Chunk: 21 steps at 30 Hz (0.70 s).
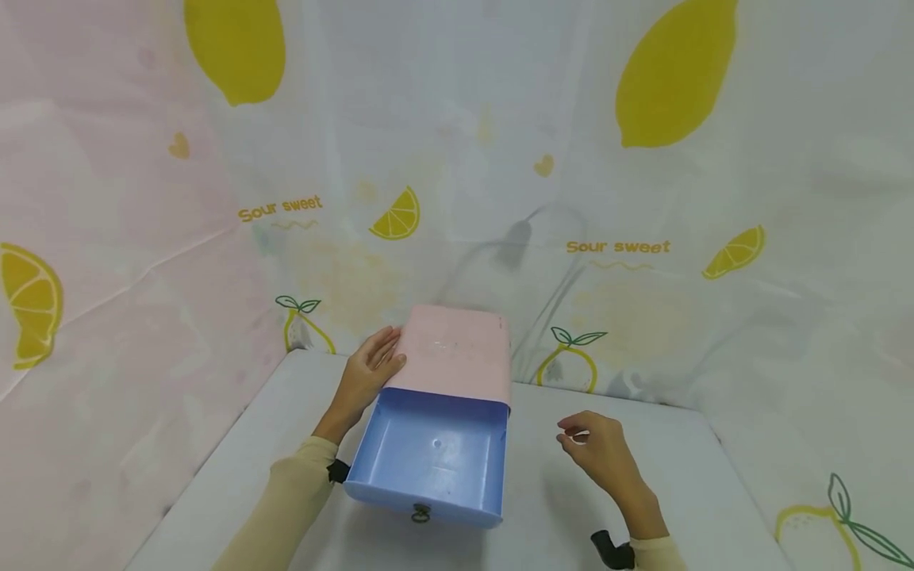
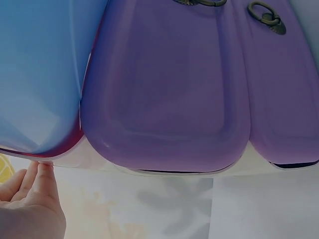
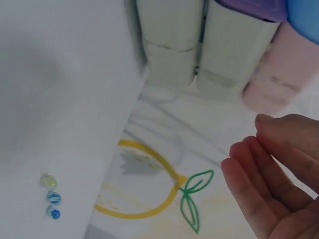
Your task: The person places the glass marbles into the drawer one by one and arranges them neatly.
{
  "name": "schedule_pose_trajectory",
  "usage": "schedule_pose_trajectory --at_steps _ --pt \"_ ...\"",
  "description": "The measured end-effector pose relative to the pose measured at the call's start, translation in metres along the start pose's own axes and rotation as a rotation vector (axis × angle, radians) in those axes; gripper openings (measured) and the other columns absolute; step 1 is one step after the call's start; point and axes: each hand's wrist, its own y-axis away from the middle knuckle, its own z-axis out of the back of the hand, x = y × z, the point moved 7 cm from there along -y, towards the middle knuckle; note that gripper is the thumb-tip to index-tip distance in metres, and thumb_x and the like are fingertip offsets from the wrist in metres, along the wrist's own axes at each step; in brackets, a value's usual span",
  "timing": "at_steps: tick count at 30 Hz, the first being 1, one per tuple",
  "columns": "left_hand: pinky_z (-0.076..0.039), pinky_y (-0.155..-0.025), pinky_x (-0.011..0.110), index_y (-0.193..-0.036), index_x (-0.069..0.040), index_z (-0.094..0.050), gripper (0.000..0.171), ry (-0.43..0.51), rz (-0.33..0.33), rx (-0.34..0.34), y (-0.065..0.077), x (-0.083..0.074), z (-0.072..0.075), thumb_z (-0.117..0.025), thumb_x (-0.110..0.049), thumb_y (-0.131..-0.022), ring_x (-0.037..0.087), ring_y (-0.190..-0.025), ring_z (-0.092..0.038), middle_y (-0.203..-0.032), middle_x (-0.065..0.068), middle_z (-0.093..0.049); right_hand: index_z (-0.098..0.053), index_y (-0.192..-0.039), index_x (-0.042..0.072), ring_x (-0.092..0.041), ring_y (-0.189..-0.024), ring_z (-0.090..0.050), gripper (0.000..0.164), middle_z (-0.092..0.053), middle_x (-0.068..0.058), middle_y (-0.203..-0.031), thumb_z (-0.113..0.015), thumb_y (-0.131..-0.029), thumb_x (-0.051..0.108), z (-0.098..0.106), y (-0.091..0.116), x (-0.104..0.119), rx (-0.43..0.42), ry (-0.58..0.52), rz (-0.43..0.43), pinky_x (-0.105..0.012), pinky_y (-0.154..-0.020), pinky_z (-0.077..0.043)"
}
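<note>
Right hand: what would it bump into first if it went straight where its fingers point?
Probably the side of the open blue drawer, left of the right hand; depth is unclear, so it might touch the pink casing instead.

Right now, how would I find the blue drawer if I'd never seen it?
Start at the white table and find the pink case above it. The blue drawer sticks out of that case's front, wide open. It's the only blue one; the drawers below have purple fronts.
</note>
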Motion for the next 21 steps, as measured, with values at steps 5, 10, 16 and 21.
schedule_pose_trajectory --at_steps 5,10,16,21 --pt "-0.031 -0.113 0.032 -0.148 0.009 -0.027 0.069 0.032 0.010 -0.001 0.000 0.003 0.000 -0.066 -0.007 -0.093 0.030 -0.142 -0.031 -0.151 0.022 -0.035 -0.074 -0.089 0.002 -0.021 -0.075 -0.069 0.016 -0.072 -0.009 -0.084 -0.078 -0.075 -0.005 -0.004 -0.001 -0.033 0.009 -0.009 -0.123 -0.025 -0.065 -0.060" --pt "-0.031 -0.112 0.032 -0.148 0.010 -0.026 0.070 0.031 0.007 0.005 0.001 0.004 -0.001 -0.066 -0.006 -0.093 0.031 -0.142 -0.031 -0.152 0.023 -0.035 -0.073 -0.092 -0.003 -0.027 -0.080 -0.070 0.015 -0.072 -0.012 -0.088 -0.076 -0.077 -0.005 -0.009 0.003 -0.062 0.005 0.027 -0.191 -0.032 -0.068 -0.061" --pt "-0.031 -0.112 0.035 -0.148 0.009 -0.027 0.069 0.021 0.001 0.003 0.000 0.003 -0.001 -0.065 -0.006 -0.093 0.032 -0.141 -0.032 -0.151 0.024 -0.035 -0.071 -0.096 -0.008 -0.032 -0.084 -0.068 0.019 -0.072 -0.018 -0.092 -0.073 -0.078 -0.004 -0.009 0.007 -0.090 0.003 0.113 -0.242 -0.040 -0.071 -0.061" --pt "-0.031 -0.113 0.036 -0.148 0.010 -0.027 0.069 0.015 -0.008 0.002 0.000 0.000 0.000 -0.066 -0.006 -0.093 0.032 -0.141 -0.032 -0.151 0.024 -0.035 -0.068 -0.106 -0.010 -0.039 -0.092 -0.066 0.028 -0.069 -0.024 -0.101 -0.070 -0.079 -0.003 -0.010 0.013 -0.110 0.064 0.203 -0.313 -0.050 -0.079 -0.057"
